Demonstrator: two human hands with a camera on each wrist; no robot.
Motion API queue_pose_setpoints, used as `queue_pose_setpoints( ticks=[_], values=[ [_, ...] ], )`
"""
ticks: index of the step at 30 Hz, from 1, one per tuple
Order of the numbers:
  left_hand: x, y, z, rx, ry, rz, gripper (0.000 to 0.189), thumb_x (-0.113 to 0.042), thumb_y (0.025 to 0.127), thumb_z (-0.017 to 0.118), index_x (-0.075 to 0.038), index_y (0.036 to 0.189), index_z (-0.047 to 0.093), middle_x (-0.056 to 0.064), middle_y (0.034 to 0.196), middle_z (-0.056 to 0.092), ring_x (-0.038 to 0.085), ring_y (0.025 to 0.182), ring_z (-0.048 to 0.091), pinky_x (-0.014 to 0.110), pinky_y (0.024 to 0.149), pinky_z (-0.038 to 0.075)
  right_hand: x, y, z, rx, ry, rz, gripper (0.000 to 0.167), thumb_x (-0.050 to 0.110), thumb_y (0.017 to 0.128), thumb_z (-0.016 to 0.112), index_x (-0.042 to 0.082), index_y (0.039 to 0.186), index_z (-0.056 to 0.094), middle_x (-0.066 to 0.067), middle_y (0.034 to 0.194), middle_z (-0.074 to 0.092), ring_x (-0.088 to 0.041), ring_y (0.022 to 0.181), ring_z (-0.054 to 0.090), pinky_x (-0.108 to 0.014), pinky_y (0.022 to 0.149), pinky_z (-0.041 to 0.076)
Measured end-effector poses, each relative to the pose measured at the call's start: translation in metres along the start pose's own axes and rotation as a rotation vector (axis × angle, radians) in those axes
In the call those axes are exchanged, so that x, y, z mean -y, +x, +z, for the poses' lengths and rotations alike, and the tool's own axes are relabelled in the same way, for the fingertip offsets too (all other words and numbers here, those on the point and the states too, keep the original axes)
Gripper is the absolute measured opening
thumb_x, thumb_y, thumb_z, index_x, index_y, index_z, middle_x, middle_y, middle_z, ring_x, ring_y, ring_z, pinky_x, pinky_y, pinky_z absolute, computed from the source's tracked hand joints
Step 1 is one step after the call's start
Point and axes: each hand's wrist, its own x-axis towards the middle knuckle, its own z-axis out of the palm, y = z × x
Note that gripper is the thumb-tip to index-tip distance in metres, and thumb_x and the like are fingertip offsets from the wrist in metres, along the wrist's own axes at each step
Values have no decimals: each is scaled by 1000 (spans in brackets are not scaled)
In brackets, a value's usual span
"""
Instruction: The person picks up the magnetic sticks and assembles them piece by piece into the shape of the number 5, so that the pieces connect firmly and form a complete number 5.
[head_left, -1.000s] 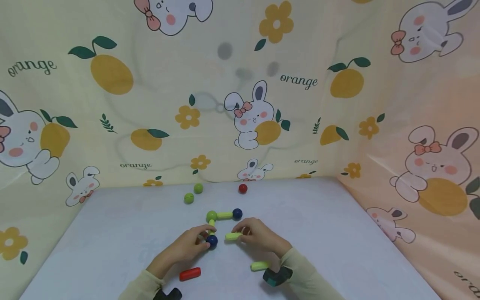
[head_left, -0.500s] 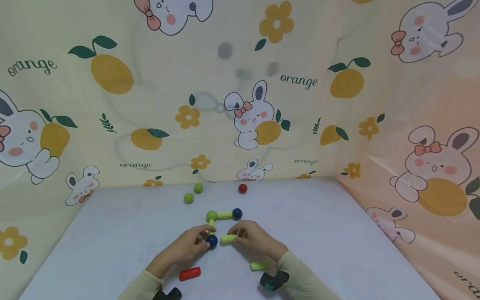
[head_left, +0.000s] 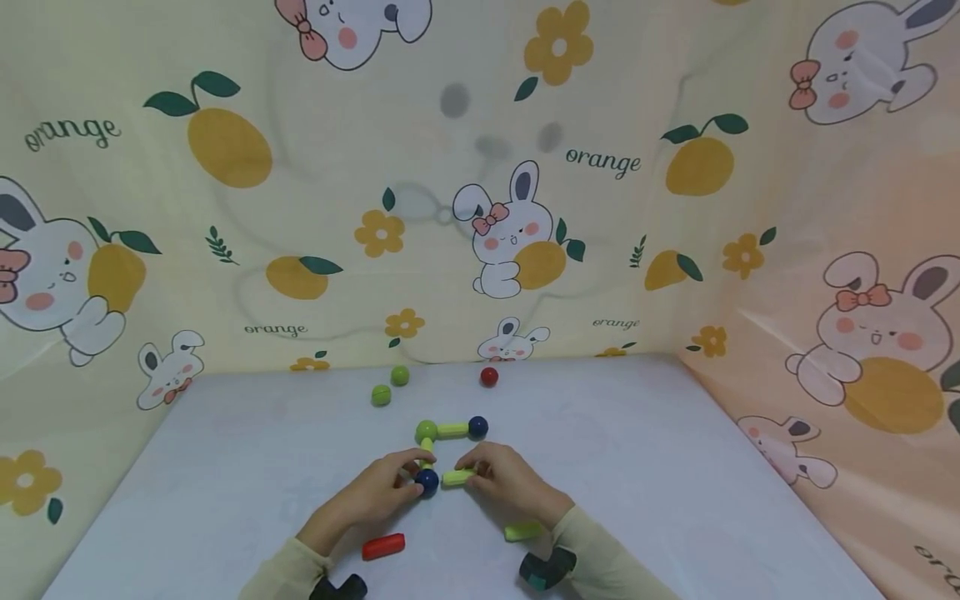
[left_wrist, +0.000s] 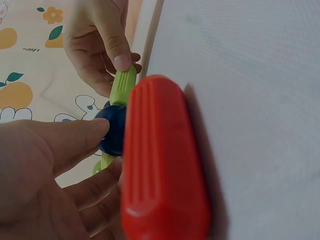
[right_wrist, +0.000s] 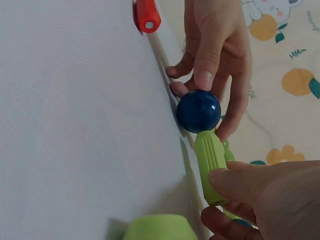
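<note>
My left hand (head_left: 378, 493) pinches a dark blue ball (head_left: 427, 483) between thumb and fingers. From that ball a light green rod (head_left: 427, 446), partly covered by fingers, runs back to a green ball (head_left: 426, 431). A second light green rod (head_left: 452, 430) joins the green ball to another dark blue ball (head_left: 477, 427) on the right. My right hand (head_left: 517, 483) pinches a loose light green rod (right_wrist: 210, 160) with grooved sides. Its tip points at the near blue ball; both wrist views show them lined up, but whether they touch is unclear.
A red rod (head_left: 383, 547) lies in front of my left hand, looming large in the left wrist view. Another light green rod (head_left: 522, 532) lies near the right wrist. Two green balls (head_left: 381, 395) and a red ball (head_left: 489, 377) sit toward the white table's (head_left: 637, 433) back edge.
My right hand has moved slightly left, bringing its green rod closer to the near blue ball. The left hand keeps its hold. The head view has shifted a little.
</note>
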Motion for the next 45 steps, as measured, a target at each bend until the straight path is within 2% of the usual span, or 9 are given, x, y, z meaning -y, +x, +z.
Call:
queue_pose_setpoints(
  ticks=[3,12,26,37,45],
  values=[
    [0,0,0,1,1,11,41,-10,95,65,-19,135,60,9,120,66,21,100,61,49,90,55,2,-1,1,1,4,5,22,10,96,67,14,117,73,2,104,69,-6,85,55,-20,77,49],
    [-2,0,0,-5,8,-10,41,-10,95,66,-21,134,60,8,119,66,20,100,61,48,90,55,3,1,6,1,-1,25,23,11,96,67,15,118,73,4,106,69,-4,87,56,-20,77,49],
    [0,0,0,2,-3,11,41,-8,94,66,-18,134,60,9,119,67,20,99,62,48,89,55,2,2,6,-19,2,14,23,10,96,67,14,117,74,3,108,69,-4,85,56,-19,76,49],
    [-1,-1,0,-7,-15,16,39,-13,96,66,-17,134,60,10,120,66,22,101,63,49,89,55,3,1,5,-2,30,46,23,11,96,66,14,118,73,5,104,67,-7,86,57,-20,78,50],
    [0,0,0,-9,-18,-2,40,-11,95,67,-18,133,60,10,120,66,22,101,64,49,88,56,3,0,5,-6,21,17,23,9,96,67,14,118,72,4,105,68,-3,86,57,-19,78,50]
  ],
)
